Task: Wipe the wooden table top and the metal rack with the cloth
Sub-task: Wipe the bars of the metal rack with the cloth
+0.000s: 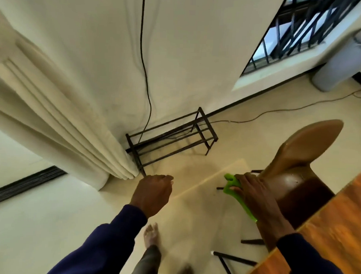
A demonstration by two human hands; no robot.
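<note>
Gripping the green cloth [230, 187], the right hand [253, 191] curls its fingers over the bunched fabric, and a strip of it trails back under the wrist. Hand and cloth are in the air above the floor [47, 224], just off the edge of the wooden table top [332, 236] and not touching it. The left hand [152, 189] holds nothing, its fingers loosely curled (more a slack fist than a clench), out over the open floor.

A pale wall [189, 54] fills the far side, with a long cream curtain [58, 110] hanging down to the floor's edge. The table top shows only one corner and a stretch of edge, orange-brown and grained. A barred window [300, 32] sits in the wall further along. A chair [298, 154] with a tan back and a dark brown seat stands just beside the table's edge, its black legs on the floor.

The metal rack [171, 136], black and made of thin bars, stands at the floor's edge against the wall, one end just beside the curtain's hem, apart from both hands. A grey unit [344, 61] stands near the window corner. A black cable [145, 73] runs down the wall to the rack. A bare foot [151, 233] shows below the left hand.
</note>
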